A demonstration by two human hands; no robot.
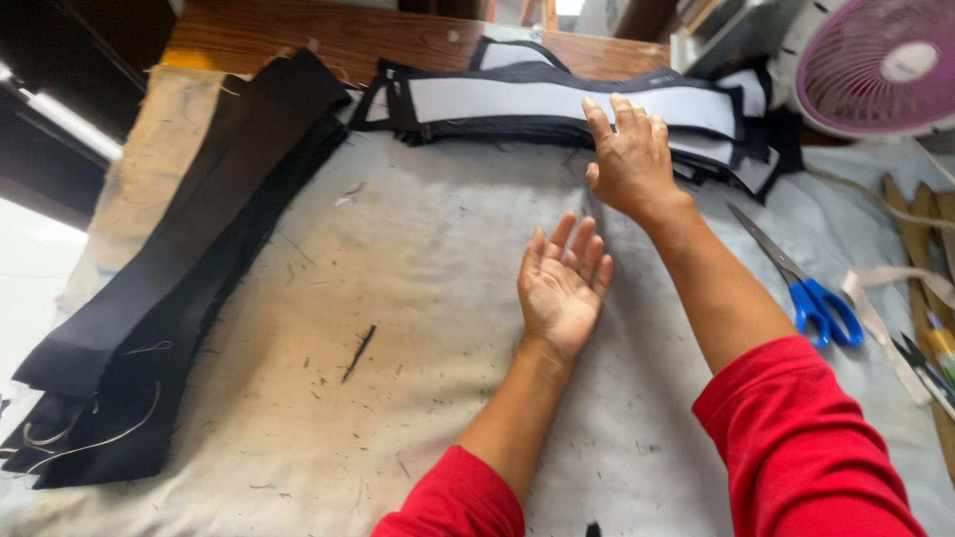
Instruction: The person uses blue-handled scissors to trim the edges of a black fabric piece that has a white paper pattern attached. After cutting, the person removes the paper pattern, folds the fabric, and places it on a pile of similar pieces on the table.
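At twelve o'clock on the cloth-covered worktop, the stack of black-edged white fabric strips runs long from nine to three. Right hand, the nearer, lies on its near edge, grip spread flat, clamping nothing. Left hand rests at six o'clock from it, palm up, fingers apart, empty.
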